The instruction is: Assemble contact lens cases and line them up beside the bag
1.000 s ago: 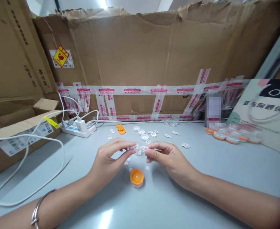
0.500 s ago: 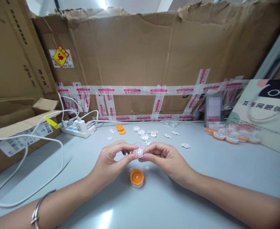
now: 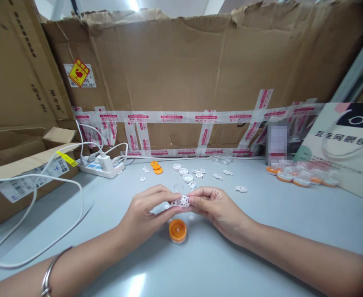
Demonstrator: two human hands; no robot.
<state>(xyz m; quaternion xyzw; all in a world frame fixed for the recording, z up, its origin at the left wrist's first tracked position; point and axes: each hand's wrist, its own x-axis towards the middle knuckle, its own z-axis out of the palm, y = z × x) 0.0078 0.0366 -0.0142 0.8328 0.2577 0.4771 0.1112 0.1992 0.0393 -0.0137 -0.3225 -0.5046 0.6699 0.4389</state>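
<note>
Between my two hands is a small white plastic part with cut-out openings (image 3: pixel 184 201), held above the table. My left hand (image 3: pixel 152 208) pinches its left side with thumb and fingers. On its right side, the thumb and fingertips of my right hand (image 3: pixel 214 206) are closed on the same part. Just below them, an orange round cup (image 3: pixel 177 231) with a clear base stands on the table. Beyond my fingers lie similar white cut-out parts (image 3: pixel 199 174), several white rings (image 3: pixel 187 178) and a clear round piece (image 3: pixel 178 188).
Orange rings (image 3: pixel 158 170) and small white pieces (image 3: pixel 142 178) lie at the back left. Orange-and-white pieces with clear domes (image 3: pixel 301 180) cluster at the right by a paper bag (image 3: pixel 348 152). A power strip (image 3: pixel 104 170), a looping white cable (image 3: pixel 81 198) and cardboard boxes (image 3: pixel 181 74) border the table.
Both hands have turned the white part slightly, so its cut-out face shows more fully. My right fingers have shifted to its right edge. The orange cup has stayed put.
</note>
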